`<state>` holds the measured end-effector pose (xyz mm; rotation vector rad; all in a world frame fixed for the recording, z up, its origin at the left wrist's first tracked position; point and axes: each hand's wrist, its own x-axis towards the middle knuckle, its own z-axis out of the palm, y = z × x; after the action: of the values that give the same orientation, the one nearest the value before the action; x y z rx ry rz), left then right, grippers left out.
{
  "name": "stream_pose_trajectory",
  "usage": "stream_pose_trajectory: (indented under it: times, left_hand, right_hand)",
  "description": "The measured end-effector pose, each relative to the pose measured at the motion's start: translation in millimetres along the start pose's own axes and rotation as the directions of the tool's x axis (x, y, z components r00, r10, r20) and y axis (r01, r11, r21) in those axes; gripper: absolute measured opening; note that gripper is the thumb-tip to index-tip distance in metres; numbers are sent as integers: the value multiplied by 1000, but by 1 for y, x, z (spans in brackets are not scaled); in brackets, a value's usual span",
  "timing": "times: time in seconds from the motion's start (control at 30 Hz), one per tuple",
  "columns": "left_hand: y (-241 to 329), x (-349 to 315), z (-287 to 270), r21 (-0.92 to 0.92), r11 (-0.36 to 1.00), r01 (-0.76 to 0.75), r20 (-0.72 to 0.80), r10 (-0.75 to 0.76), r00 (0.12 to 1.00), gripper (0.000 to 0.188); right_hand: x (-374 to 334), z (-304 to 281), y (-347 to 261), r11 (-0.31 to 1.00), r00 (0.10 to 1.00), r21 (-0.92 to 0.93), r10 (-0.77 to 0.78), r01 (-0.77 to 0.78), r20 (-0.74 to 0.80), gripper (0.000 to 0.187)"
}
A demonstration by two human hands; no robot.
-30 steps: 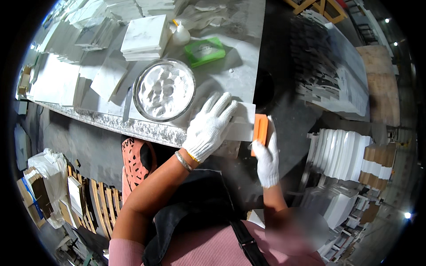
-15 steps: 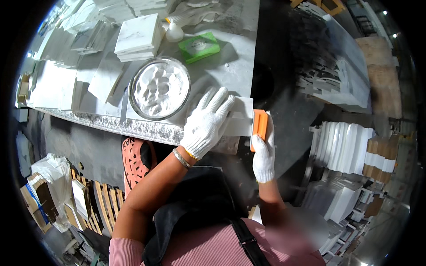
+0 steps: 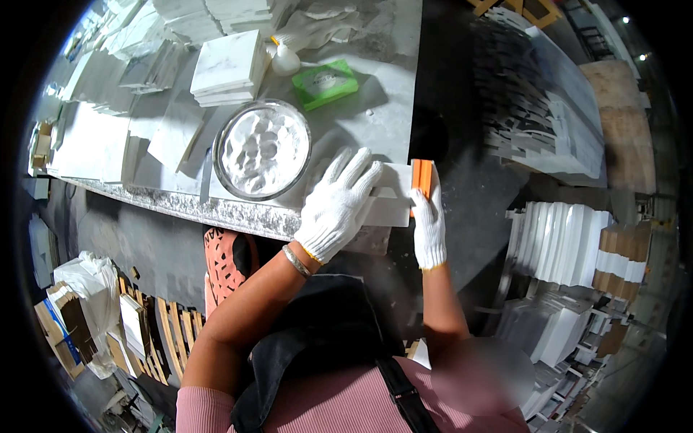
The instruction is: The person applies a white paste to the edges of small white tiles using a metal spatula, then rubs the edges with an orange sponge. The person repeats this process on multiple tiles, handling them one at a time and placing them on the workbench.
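My left hand [image 3: 339,206], in a white knit glove, lies flat with its fingers stretched over a white stone tile [image 3: 391,207] at the table's right edge. The tile's right end reaches to that edge. My right hand [image 3: 429,231], gloved the same way, grips an orange hand sanding block [image 3: 421,179] held upright against the tile's right edge. The thumb presses the near face of the block, while the other fingers are hidden behind it. Left of my left hand stands a round glass dish [image 3: 216,155] holding lumpy white material [image 3: 261,150].
A green box [image 3: 325,84], a white squeeze bottle [image 3: 286,60] and a stack of marble tiles [image 3: 228,66] stand farther back on the table [image 3: 386,43]. Tall stacks of slabs [image 3: 559,242] are on the right. Wooden pallet slats [image 3: 173,328] lie at lower left.
My right hand and the orange sanding block have moved away from me along the tile's right edge. My left hand stays on the tile.
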<state>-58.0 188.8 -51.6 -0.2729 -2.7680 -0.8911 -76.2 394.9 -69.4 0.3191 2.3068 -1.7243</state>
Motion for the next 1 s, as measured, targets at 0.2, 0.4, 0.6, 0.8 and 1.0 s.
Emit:
stream_pose_trajectory:
  times: [0.2,0.4,0.6,0.8,1.0]
  left_hand:
    - [-4,-3,3,-37,999,29,2,-29,1000,43]
    - [-1,-1,-2,-26,1000,-4,12,4,1000,45]
    - [-6,-5,2,-51,999,15,3,-15,1000,41]
    - [-3,-2,-1,-62,998,13,11,-13,1000,40]
    - [-2,-2,0,-85,995,42,0,-42,999,39]
  right_hand:
    - [-43,-12,-9,963,960,-48,-260,266,100,78]
    - [10,-1,-8,948,956,-122,-288,293,52,75]
    - [-38,-8,-29,988,975,-19,-151,156,163,75]
    - [2,5,-13,965,968,-82,-249,251,37,74]
    - [-18,-7,-4,976,991,194,-112,96,73,73]
